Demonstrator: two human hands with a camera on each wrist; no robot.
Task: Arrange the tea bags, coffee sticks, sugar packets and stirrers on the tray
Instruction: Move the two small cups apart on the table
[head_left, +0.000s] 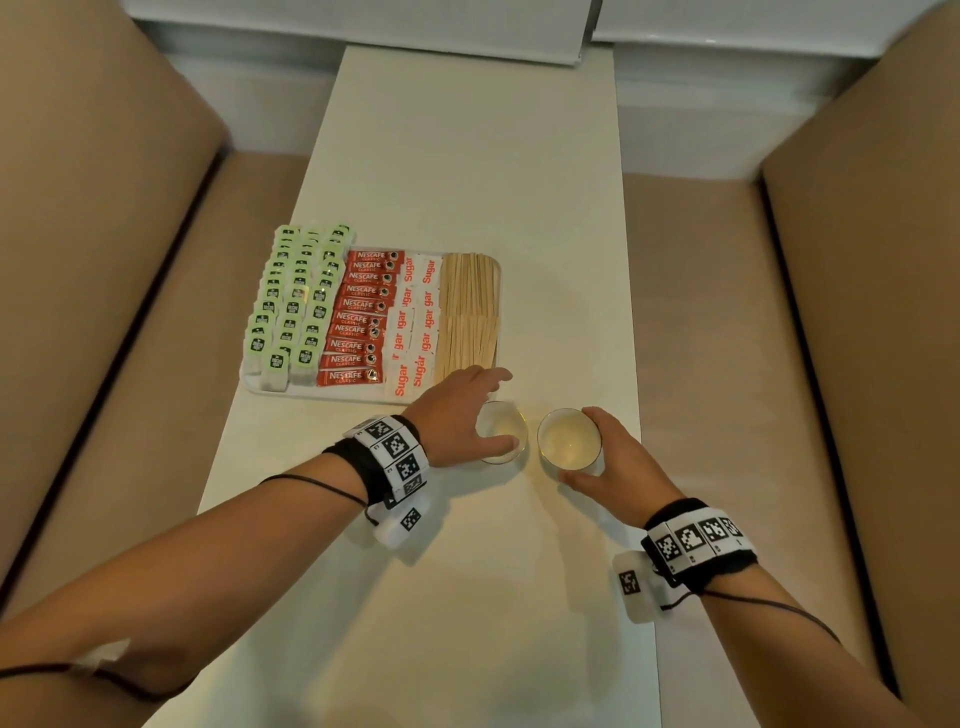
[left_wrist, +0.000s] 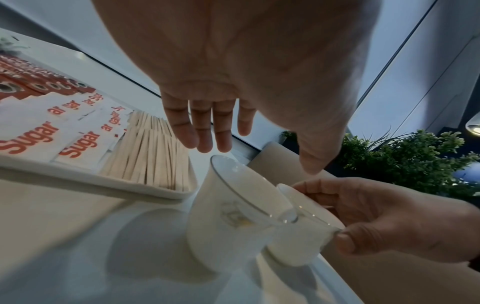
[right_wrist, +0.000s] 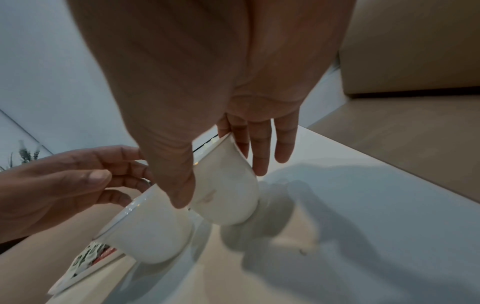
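A white tray (head_left: 332, 393) on the table carries rows of green tea bags (head_left: 296, 301), red coffee sticks (head_left: 361, 317), sugar packets (head_left: 415, 322) and wooden stirrers (head_left: 470, 306). Two empty white cups stand just off its near right corner. My left hand (head_left: 483, 410) hovers over the left cup (head_left: 506, 428) with straight, spread fingers (left_wrist: 221, 133) and grips nothing. My right hand (head_left: 605, 449) holds the right cup (head_left: 569, 439). Its thumb (right_wrist: 179, 181) presses the near side and the fingers wrap the far side. The two cups (left_wrist: 228, 216) (left_wrist: 301, 236) nearly touch.
The narrow white table (head_left: 467, 156) runs away from me between two beige sofa seats (head_left: 130, 364) (head_left: 779, 364). The right cup stands close to the table's right edge. A green plant (left_wrist: 405, 160) shows beyond the table in the left wrist view.
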